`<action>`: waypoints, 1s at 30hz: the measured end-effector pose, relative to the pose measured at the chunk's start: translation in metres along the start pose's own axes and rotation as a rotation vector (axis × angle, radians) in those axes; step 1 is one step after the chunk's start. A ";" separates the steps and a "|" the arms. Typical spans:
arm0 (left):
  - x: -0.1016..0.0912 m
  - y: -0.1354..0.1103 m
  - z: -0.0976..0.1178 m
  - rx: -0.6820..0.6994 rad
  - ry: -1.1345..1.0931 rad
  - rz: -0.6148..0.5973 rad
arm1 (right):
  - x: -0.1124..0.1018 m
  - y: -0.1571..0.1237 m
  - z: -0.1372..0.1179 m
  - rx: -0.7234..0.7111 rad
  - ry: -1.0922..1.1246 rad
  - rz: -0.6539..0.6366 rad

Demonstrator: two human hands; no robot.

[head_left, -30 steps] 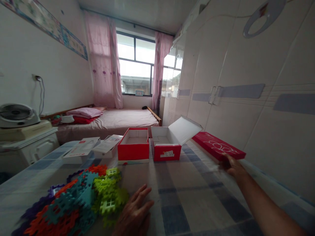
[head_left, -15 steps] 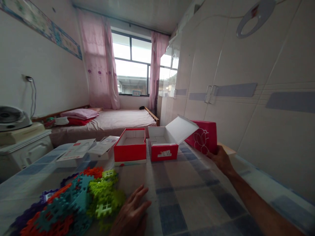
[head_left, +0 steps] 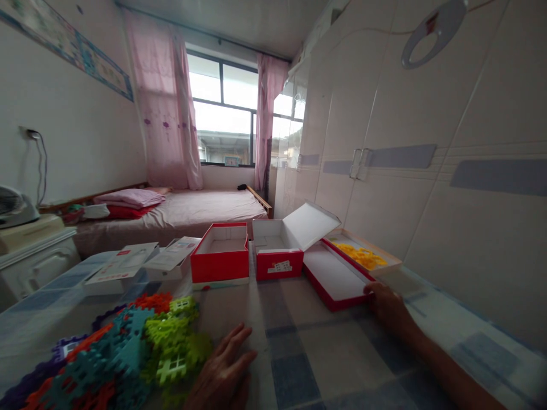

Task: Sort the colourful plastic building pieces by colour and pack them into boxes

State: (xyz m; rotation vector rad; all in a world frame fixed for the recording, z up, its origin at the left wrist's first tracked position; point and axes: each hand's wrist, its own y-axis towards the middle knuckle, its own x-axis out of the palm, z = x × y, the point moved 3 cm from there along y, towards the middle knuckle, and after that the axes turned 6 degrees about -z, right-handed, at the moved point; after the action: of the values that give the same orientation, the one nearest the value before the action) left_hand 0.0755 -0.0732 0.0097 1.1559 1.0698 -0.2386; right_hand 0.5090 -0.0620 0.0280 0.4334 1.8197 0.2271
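Note:
My right hand (head_left: 387, 304) grips the near right corner of a dark red box lid (head_left: 337, 307), which lies with its white hollow side up on the table. Just behind the lid, a shallow tray (head_left: 391, 265) holds yellow plastic pieces (head_left: 359, 256). My left hand (head_left: 224, 367) rests low over the tablecloth, fingers stretched and apart, holding nothing. Close to its left is a heap of toothed plastic pieces: green ones (head_left: 173, 341) nearest, then teal (head_left: 115, 347), orange (head_left: 156, 302) and purple (head_left: 36, 378).
Behind the heap stand an open red box (head_left: 220, 266), another red box (head_left: 277, 267) with its white flap raised, and two white boxes (head_left: 119, 267) further left. A checked cloth (head_left: 294, 376) covers the table. White cabinets (head_left: 384, 210) rise along the right; a bed (head_left: 205, 205) stands beyond.
My right hand has tipped the red lid from upright to lying hollow side up, and moved lower. The yellow pieces behind it have come into view. My left hand stays nearly in place.

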 end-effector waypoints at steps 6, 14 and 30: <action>-0.004 0.002 0.004 -0.010 0.019 -0.057 | -0.013 0.021 0.034 0.063 -0.139 0.056; 0.001 -0.001 -0.002 0.029 -0.019 0.030 | -0.013 0.068 0.067 0.087 -0.169 -0.031; -0.002 0.002 0.002 -0.069 -0.029 -0.066 | -0.017 0.050 0.076 0.208 -0.223 -0.006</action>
State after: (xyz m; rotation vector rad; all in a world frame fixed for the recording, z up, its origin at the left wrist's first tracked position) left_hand 0.0768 -0.0751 0.0122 1.0541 1.0836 -0.2671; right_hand 0.5947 -0.0279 0.0392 0.5755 1.6309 -0.0156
